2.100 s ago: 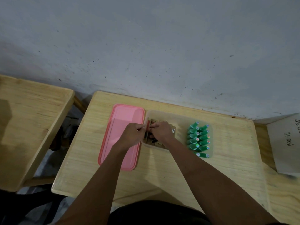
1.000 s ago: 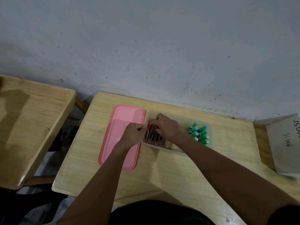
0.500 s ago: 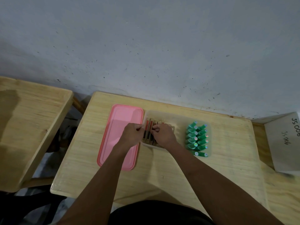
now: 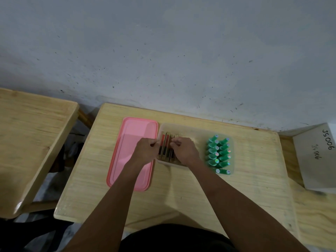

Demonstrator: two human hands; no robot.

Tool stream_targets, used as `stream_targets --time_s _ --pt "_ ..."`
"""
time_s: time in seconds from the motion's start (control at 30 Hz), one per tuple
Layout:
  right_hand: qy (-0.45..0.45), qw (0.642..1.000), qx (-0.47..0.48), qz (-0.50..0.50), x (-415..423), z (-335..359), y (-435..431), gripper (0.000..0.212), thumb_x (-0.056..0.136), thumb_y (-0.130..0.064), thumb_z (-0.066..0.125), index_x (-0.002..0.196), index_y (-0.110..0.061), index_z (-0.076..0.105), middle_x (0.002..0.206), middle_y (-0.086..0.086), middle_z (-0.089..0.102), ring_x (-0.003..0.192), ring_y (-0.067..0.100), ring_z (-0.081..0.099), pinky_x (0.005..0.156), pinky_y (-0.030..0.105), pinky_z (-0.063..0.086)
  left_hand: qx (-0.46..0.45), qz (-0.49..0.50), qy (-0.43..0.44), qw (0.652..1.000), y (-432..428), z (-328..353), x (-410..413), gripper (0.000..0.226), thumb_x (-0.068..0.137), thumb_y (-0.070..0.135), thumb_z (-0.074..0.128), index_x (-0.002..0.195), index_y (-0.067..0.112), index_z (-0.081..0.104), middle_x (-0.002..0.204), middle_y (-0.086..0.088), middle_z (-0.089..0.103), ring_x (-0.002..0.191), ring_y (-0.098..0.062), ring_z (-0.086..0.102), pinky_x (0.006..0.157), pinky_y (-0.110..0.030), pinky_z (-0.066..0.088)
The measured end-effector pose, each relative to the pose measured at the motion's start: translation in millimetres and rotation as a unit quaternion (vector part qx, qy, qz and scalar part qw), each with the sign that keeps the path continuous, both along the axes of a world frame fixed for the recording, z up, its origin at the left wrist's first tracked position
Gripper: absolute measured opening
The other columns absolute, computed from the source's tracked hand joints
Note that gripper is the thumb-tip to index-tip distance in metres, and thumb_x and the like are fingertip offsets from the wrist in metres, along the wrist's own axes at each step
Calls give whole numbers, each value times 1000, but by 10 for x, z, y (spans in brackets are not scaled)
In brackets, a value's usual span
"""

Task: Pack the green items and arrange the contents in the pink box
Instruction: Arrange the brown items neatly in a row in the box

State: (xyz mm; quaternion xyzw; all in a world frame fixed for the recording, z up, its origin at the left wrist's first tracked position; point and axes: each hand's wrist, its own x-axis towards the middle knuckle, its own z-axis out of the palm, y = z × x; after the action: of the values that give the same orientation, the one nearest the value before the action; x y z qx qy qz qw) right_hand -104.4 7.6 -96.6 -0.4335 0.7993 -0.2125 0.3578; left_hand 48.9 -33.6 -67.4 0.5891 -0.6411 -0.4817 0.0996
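A clear plastic box stands on the wooden table. Its pink lid lies flat to its left. Several green tubes stand in two rows at the box's right end, and one lies flat in front of them. Several slim brown and red packets stand on edge in the box's left end. My left hand pinches the leftmost packets at the box's left wall. My right hand grips the packets from the right and hides some of them.
A second wooden table stands to the left across a gap. A white box with handwritten "JS006" sits at the right edge. A grey wall runs right behind the table.
My right hand came back from the box's far side to the near end of the packets. The packets now stand upright in a tighter row. The left hand stayed put.
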Motion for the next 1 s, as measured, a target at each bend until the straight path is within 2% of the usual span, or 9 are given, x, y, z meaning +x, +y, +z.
stream_targets --time_s 0.07,0.13,0.23,0.3,0.4,0.63,0.83,0.93,1.0 --pt "63 998 -14 -21 -115 69 49 24 92 -30 57 112 -28 71 111 -9 72 99 13 66 84 30 53 6 0 3 1000 -1 0 0 38 97 18 49 133 6 52 113 -15 68 70 -12 62 61 -14 50" --pt "92 996 -5 -8 -202 90 90 25 91 -31 58 113 -30 69 108 -11 72 97 12 66 82 31 54 10 4 11 1000 1 -2 5 37 97 16 49 133 5 52 105 -16 70 69 -17 65 63 -19 54" --pt "109 988 41 104 -213 48 122 33 88 -32 62 121 -33 64 111 -6 66 101 15 62 84 34 54 11 4 9 1000 5 5 2 37 97 15 49 132 5 52 106 -16 70 72 -19 66 70 -24 56" --pt "136 979 51 146 -193 26 132 41 87 -32 62 127 -34 57 117 -3 59 108 17 56 87 36 52 6 0 5 1000 8 7 -3 37 97 16 48 132 5 53 108 -16 70 72 -17 65 67 -22 55" --pt "148 980 38 131 -164 31 113 50 82 -37 64 130 -32 53 116 0 62 109 20 56 87 38 52 -1 0 1 1000 10 2 -4 37 98 17 48 132 5 52 111 -17 69 66 -11 62 59 -15 49" --pt "99 989 86 74 -101 56 39 54 84 -34 60 134 -30 41 109 3 67 105 27 61 86 40 52 0 6 10 1000 19 15 -8 37 97 16 49 132 5 53 110 -16 69 68 -10 62 59 -13 47" --pt "98 990 91 49 -176 77 44 54 84 -35 53 136 -30 38 94 0 70 88 24 66 82 39 54 -6 5 13 1000 22 11 -6 37 97 15 50 132 4 52 116 -19 67 73 -13 63 69 -18 50" --pt "79 992 96 35 -258 114 54 58 83 -36 58 137 -29 38 93 1 70 85 22 67 78 36 54 -3 4 15 1000 19 9 -3 37 97 15 50 132 4 52 118 -19 66 92 -23 67 84 -27 54" --pt "81 991 99 26 -306 132 72 58 82 -35 60 136 -29 40 93 1 71 85 22 67 74 33 54 -3 5 17 1000 22 14 -1 37 97 15 49 132 4 52 118 -18 66 98 -26 66 87 -28 53"
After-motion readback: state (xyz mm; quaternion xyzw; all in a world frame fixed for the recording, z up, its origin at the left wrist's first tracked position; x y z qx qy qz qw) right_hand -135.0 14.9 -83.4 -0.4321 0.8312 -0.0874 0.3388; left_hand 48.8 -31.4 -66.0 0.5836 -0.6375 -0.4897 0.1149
